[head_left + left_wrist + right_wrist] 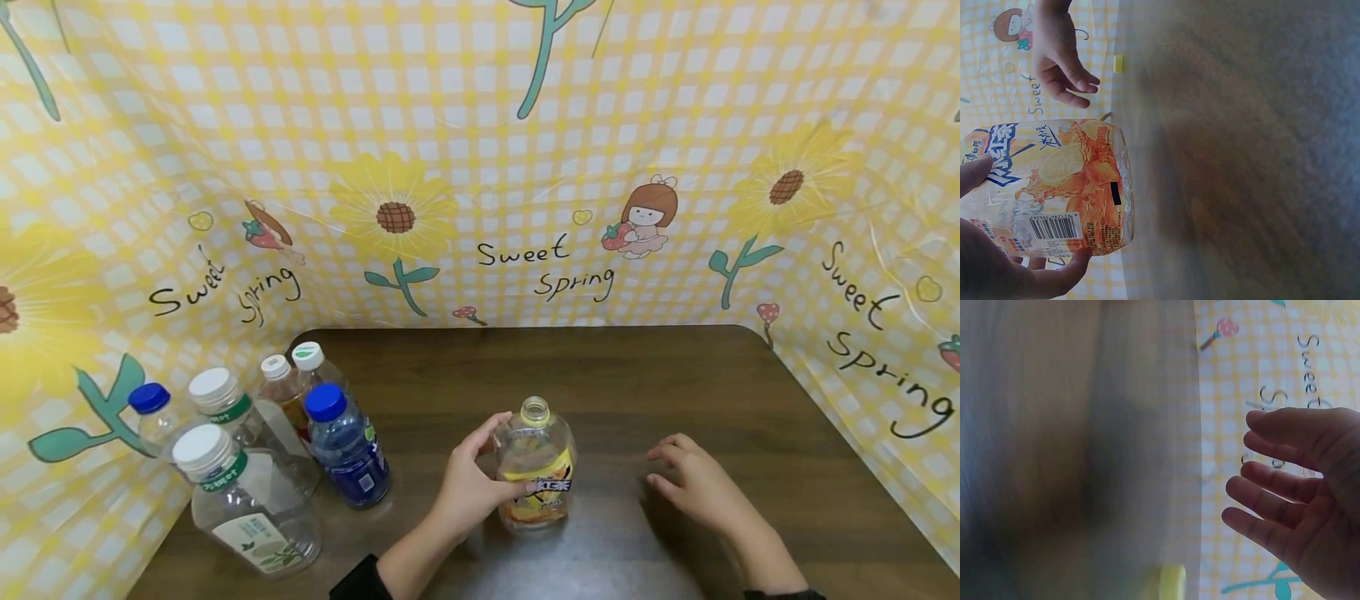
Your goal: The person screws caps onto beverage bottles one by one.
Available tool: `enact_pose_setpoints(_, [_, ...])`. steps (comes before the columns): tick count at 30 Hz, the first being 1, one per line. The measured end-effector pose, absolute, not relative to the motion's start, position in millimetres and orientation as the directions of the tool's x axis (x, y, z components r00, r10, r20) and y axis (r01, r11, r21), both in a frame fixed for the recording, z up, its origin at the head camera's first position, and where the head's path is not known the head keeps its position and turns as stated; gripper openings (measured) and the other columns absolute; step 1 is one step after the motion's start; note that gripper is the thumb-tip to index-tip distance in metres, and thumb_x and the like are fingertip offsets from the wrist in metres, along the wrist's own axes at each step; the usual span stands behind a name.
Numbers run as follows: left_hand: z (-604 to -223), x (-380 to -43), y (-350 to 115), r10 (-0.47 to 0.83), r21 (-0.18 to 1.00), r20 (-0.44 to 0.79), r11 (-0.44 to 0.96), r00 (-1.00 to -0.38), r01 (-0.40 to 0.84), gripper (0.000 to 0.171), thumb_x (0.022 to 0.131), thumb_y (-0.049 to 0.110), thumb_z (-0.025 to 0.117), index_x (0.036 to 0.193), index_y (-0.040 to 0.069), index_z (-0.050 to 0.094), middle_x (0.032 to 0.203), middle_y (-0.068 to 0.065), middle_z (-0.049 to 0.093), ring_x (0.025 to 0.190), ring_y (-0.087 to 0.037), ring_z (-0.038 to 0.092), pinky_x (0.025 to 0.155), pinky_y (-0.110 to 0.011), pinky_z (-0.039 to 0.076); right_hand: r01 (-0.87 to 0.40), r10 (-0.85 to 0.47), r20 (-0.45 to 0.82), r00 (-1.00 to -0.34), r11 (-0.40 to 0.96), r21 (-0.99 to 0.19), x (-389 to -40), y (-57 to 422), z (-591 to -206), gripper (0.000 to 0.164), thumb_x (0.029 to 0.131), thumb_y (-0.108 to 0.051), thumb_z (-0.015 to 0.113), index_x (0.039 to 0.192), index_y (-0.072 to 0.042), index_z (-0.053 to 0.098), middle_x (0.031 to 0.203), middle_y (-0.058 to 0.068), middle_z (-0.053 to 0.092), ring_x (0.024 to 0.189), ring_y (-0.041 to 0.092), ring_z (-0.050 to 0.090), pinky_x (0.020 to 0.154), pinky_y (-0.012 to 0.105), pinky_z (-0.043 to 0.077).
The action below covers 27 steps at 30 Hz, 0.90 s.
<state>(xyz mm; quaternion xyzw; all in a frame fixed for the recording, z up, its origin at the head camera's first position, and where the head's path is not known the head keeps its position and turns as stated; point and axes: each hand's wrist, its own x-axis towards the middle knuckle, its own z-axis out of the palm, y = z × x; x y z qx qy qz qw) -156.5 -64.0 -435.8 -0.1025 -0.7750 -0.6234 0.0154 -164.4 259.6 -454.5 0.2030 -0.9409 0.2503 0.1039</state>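
Note:
My left hand [474, 479] grips a clear plastic iced-tea bottle [553, 450], with the thumb across its front and the other fingers round its side. The bottle stands upright, its mouth bare with no cap on it. In the left wrist view the orange-and-yellow label of the tea bottle [1063, 165] shows lemon pictures and a barcode. To the right of the bottle and apart from it, my right hand [701, 483] hovers over the table with loosely bent fingers. Nothing lies in the right hand [1304, 487] in its own wrist view.
Several bottles stand grouped at the table's left: a blue-labelled bottle [352, 458] nearest the left hand, a large white-capped bottle [255, 517] in front, a blue-capped one [153, 421] behind. A small yellow object [1118, 64] shows near the table edge. Patterned cloth [480, 167] surrounds the dark table [637, 375].

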Motion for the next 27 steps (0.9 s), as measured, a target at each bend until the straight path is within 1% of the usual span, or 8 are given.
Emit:
enact_pose_setpoints(3, [-435, -156, -64, 0.142, 0.965, 0.148, 0.195, -0.979, 0.174, 0.083, 0.062, 0.01, 0.093, 0.136, 0.025, 0.056, 0.129, -0.001, 0.059, 0.111, -0.031, 0.049, 0.089, -0.055, 0.046, -0.399, -0.318, 0.255, -0.913, 0.824, -0.401, -168, 274, -451, 0.026, 0.079, -0.006, 0.078, 0.102, 0.0, 0.069, 0.103, 0.01, 0.059, 0.087, 0.025, 0.061, 0.069, 0.04, 0.054])
enact_pose_setpoints(6, [-434, -156, -64, 0.134, 0.967, 0.15, 0.188, -0.98, 0.173, 0.084, 0.062, 0.008, 0.093, 0.136, 0.023, 0.056, 0.13, -0.002, 0.059, 0.111, -0.032, 0.049, 0.089, -0.056, 0.046, -0.39, -0.323, 0.232, -0.918, 0.844, -0.369, -171, 287, -450, 0.027, 0.078, -0.007, 0.079, 0.102, 0.001, 0.069, 0.103, 0.013, 0.059, 0.087, 0.029, 0.061, 0.071, 0.042, 0.054])
enact_pose_setpoints(11, [-431, -155, -62, 0.121, 0.971, 0.136, 0.182, -0.983, 0.157, 0.085, 0.061, 0.007, 0.093, 0.137, 0.022, 0.056, 0.127, -0.003, 0.059, 0.11, -0.03, 0.049, 0.086, -0.047, 0.047, -0.386, -0.342, 0.185, -0.921, 0.866, -0.317, -175, 304, -454, 0.027, 0.074, -0.004, 0.082, 0.097, 0.001, 0.069, 0.099, 0.016, 0.058, 0.089, 0.035, 0.059, 0.074, 0.047, 0.053])
enact_pose_setpoints(13, [-431, -155, -61, 0.118, 0.971, 0.136, 0.181, -0.984, 0.156, 0.085, 0.061, 0.007, 0.093, 0.137, 0.022, 0.056, 0.126, -0.003, 0.059, 0.109, -0.028, 0.049, 0.086, -0.044, 0.047, -0.371, -0.342, 0.144, -0.929, 0.873, -0.316, -177, 309, -456, 0.025, 0.073, -0.003, 0.081, 0.095, 0.0, 0.069, 0.095, 0.015, 0.057, 0.083, 0.031, 0.059, 0.07, 0.045, 0.052])
enact_pose_setpoints(15, [-430, -155, -61, 0.119, 0.97, 0.145, 0.177, -0.982, 0.165, 0.086, 0.061, 0.006, 0.093, 0.137, 0.021, 0.056, 0.124, -0.004, 0.06, 0.108, -0.027, 0.05, 0.086, -0.044, 0.047, -0.366, -0.347, 0.116, -0.931, 0.877, -0.31, -178, 312, -457, 0.02, 0.073, 0.0, 0.079, 0.091, -0.002, 0.07, 0.09, 0.011, 0.056, 0.077, 0.026, 0.059, 0.066, 0.041, 0.051])
enact_pose_setpoints(18, [-431, -156, -59, 0.121, 0.968, 0.158, 0.178, -0.98, 0.178, 0.085, 0.061, 0.006, 0.093, 0.136, 0.02, 0.056, 0.123, -0.003, 0.061, 0.107, -0.026, 0.051, 0.087, -0.046, 0.047, -0.368, -0.357, 0.091, -0.93, 0.879, -0.305, -179, 315, -461, 0.016, 0.073, 0.003, 0.074, 0.085, -0.005, 0.07, 0.083, 0.005, 0.058, 0.072, 0.024, 0.059, 0.063, 0.039, 0.05])
enact_pose_setpoints(22, [-431, -157, -58, 0.133, 0.967, 0.159, 0.176, -0.978, 0.182, 0.084, 0.061, 0.006, 0.093, 0.135, 0.021, 0.058, 0.124, -0.002, 0.061, 0.107, -0.025, 0.05, 0.084, -0.044, 0.049, -0.366, -0.36, 0.079, -0.93, 0.879, -0.304, -180, 316, -463, 0.016, 0.071, 0.005, 0.072, 0.083, -0.004, 0.07, 0.081, 0.004, 0.064, 0.076, 0.029, 0.063, 0.066, 0.043, 0.052])
enact_pose_setpoints(27, [-429, -155, -58, 0.14, 0.972, 0.154, 0.156, -0.978, 0.176, 0.084, 0.061, 0.004, 0.092, 0.136, 0.022, 0.057, 0.127, -0.004, 0.059, 0.108, -0.026, 0.049, 0.08, -0.041, 0.052, -0.371, -0.361, 0.089, -0.928, 0.882, -0.29, -179, 315, -465, 0.018, 0.068, 0.005, 0.075, 0.083, -0.004, 0.071, 0.08, 0.005, 0.065, 0.075, 0.029, 0.064, 0.064, 0.042, 0.052])
